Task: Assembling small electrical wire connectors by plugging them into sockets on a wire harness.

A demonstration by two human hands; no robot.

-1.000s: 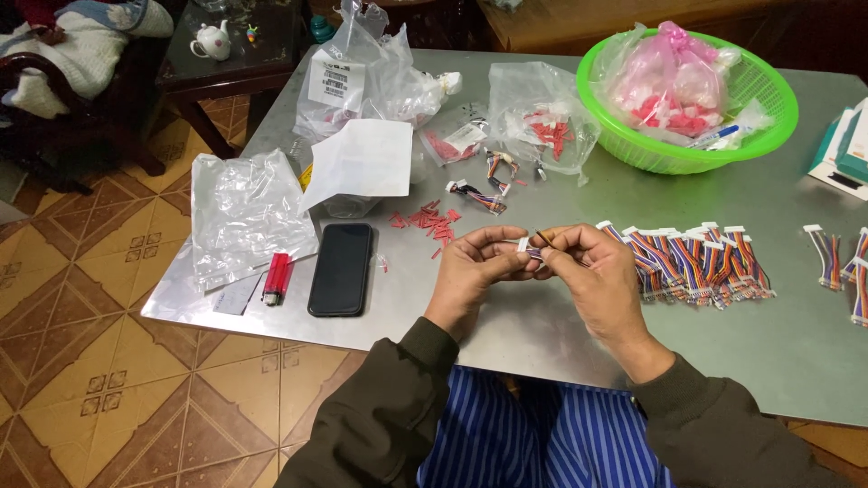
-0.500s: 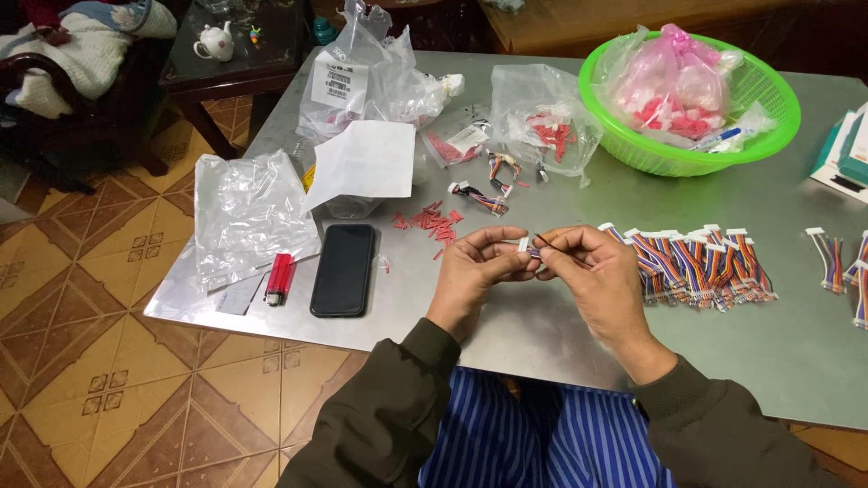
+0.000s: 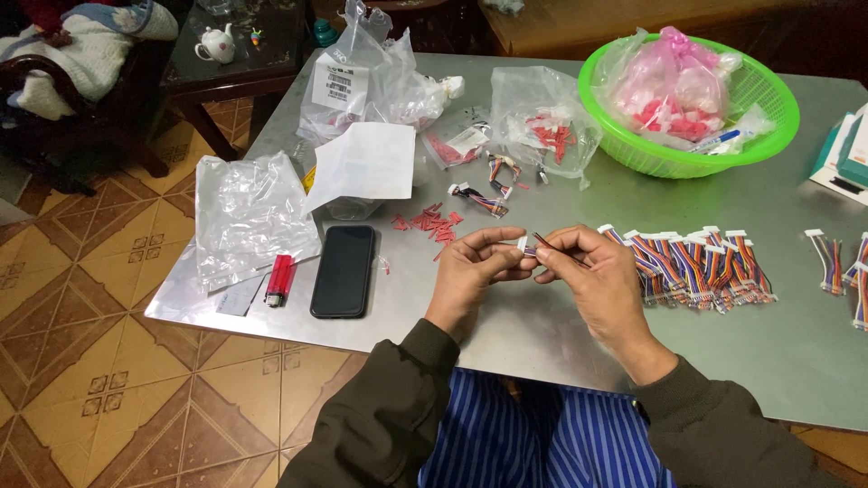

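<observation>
A small white connector [image 3: 523,244] with thin wires sits pinched between both hands, above the grey table [image 3: 506,325] and just right of the black phone [image 3: 343,270]. The left hand [image 3: 470,271] grips the connector between thumb and fingertips; the right hand [image 3: 592,271] pinches the wire ends against it, fingers pressed together. Compared with a second ago, the hands have hardly moved: the same pinch, the same spot, only slight finger shifts. That suggests fine work on this one piece is ongoing rather than finished.

Just right of the hands lies a row of rainbow-coloured wire bundles [image 3: 692,267] with white plugs. Between the phone and the hands, small red parts [image 3: 432,223] are scattered. Left of the phone rests a red lighter [image 3: 279,278] and a clear plastic bag [image 3: 249,212]. Far beyond the phone to the right, a green basket [image 3: 759,99] holds pink bags.

Fingers cover most of the connector, so its wire colours and exact shape cannot be made out. More bundles at the table's right edge are cut off.
</observation>
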